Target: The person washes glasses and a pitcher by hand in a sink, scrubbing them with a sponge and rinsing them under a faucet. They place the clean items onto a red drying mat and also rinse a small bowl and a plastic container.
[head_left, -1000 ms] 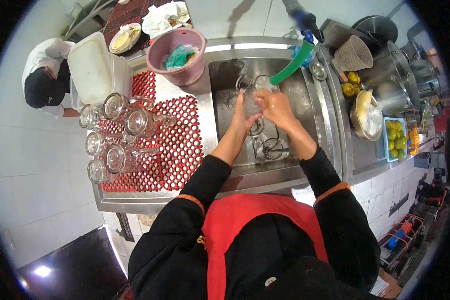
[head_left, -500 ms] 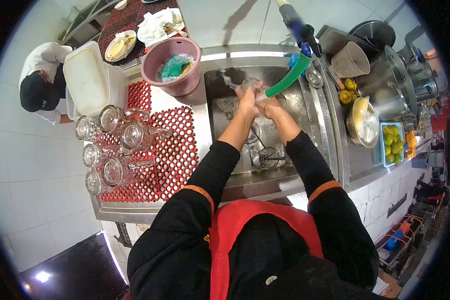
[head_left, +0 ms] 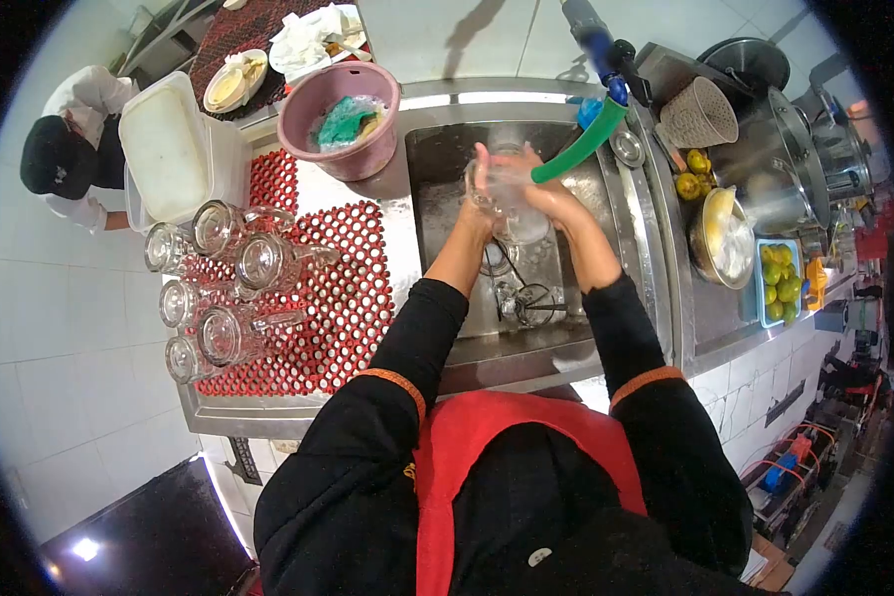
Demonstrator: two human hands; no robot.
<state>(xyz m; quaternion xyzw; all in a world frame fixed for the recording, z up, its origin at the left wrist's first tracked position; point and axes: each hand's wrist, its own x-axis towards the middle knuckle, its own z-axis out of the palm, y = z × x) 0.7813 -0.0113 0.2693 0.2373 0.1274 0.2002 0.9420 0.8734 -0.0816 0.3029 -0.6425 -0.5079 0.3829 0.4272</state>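
Observation:
Between my two hands, over the steel sink point(head_left: 437, 288), is a clear glass mug point(head_left: 517, 221), tilted and blurred by water. My left hand point(head_left: 482, 194) grips its left side, with the thumb pointing up. Fingers of my right hand point(head_left: 544, 194) wrap round the other side. A green hose point(head_left: 586, 141) points at the mug from the upper right, and water streams from its end. Below the hands, more glassware point(head_left: 528, 304) lies on the sink floor.
Several upturned glass mugs point(head_left: 230, 336) stand on a red mat point(head_left: 353, 298) at the left. A pink bucket point(head_left: 353, 157) sits behind it. Plastic tubs point(head_left: 167, 159) and a co-worker point(head_left: 65, 154) are far left. On the right are a metal bowl point(head_left: 707, 243) and a blue fruit tray point(head_left: 763, 298).
The mug has turned and now shows more clearly between my hands, its wide end lower. My hands have moved slightly apart. The co-worker has shifted a little to the left.

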